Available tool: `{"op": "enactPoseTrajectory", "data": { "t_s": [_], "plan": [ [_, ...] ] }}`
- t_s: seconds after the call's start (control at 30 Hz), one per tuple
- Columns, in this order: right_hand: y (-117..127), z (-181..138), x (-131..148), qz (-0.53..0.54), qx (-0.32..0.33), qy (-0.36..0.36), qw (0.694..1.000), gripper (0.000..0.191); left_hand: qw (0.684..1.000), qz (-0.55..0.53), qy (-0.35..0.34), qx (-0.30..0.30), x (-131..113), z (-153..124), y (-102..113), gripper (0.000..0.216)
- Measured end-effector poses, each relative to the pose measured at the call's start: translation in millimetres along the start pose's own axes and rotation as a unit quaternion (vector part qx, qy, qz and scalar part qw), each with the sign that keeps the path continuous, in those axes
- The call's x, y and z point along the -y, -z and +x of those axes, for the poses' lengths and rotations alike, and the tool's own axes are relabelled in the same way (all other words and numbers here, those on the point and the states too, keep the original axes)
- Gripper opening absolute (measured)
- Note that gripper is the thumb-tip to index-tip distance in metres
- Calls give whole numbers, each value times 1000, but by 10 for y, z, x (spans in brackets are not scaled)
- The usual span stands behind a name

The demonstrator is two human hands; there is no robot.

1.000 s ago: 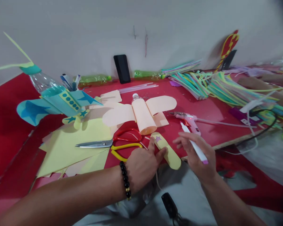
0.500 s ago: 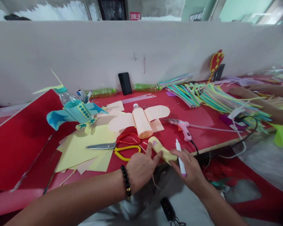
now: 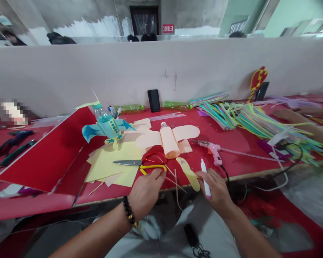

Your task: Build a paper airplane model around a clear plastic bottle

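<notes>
My left hand [image 3: 145, 193], a beaded bracelet at its wrist, has its fingers closed at the yellow handle of the scissors [image 3: 127, 162], which lie flat with blades to the left. The fingertips are partly hidden. In my right hand [image 3: 216, 190] is a white marker [image 3: 204, 175] with a purple end. Beside that hand, a rounded yellow paper strip [image 3: 188, 174] with a small pinkish star reaches over the table edge. Behind it lies a bottle wrapped in peach paper [image 3: 169, 141], with paper wings at both sides.
A pink glue gun [image 3: 214, 150] lies right of the bottle. Yellow paper sheets [image 3: 104, 168] lie under the scissors, near a blue paper-and-bottle plane [image 3: 107, 129]. Behind are a phone [image 3: 154, 100] and bundled coloured strips [image 3: 218, 114]. A red board [image 3: 56, 150] leans left; another person's arm [image 3: 301, 122] reaches in right.
My left hand has left the yellow strip and moved left to the scissors' handle. The strip now lies on the table edge. My right hand keeps the marker. The view has tilted up and left.
</notes>
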State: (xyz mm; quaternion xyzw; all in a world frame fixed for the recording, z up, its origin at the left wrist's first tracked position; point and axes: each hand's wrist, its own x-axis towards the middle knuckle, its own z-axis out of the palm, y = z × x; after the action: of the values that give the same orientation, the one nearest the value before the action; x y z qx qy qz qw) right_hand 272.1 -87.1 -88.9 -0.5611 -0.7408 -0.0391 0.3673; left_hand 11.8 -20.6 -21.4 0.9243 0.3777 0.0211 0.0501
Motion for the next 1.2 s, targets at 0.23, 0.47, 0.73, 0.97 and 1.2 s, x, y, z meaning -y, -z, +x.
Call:
{"op": "enactPoseTrajectory", "data": {
  "t_s": [0.23,0.47,0.73,0.97,1.2],
  "plan": [
    [42,124,100,15,19,1,1000,29,983,-20,149,-103,583,-66,105,40],
    [36,236,204,24,17,-21,999,34,968,-2,222,-118,851,-56,139,42],
    [105,301,465,10,-37,-72,997,34,947,-196,186,-174,170,-189,307,37],
    [120,309,642,40,-75,-111,990,33,932,-332,144,-25,-389,52,98,57],
    [251,183,693,140,-59,-202,968,32,896,-432,101,4,-298,321,8,19]
  ]
}}
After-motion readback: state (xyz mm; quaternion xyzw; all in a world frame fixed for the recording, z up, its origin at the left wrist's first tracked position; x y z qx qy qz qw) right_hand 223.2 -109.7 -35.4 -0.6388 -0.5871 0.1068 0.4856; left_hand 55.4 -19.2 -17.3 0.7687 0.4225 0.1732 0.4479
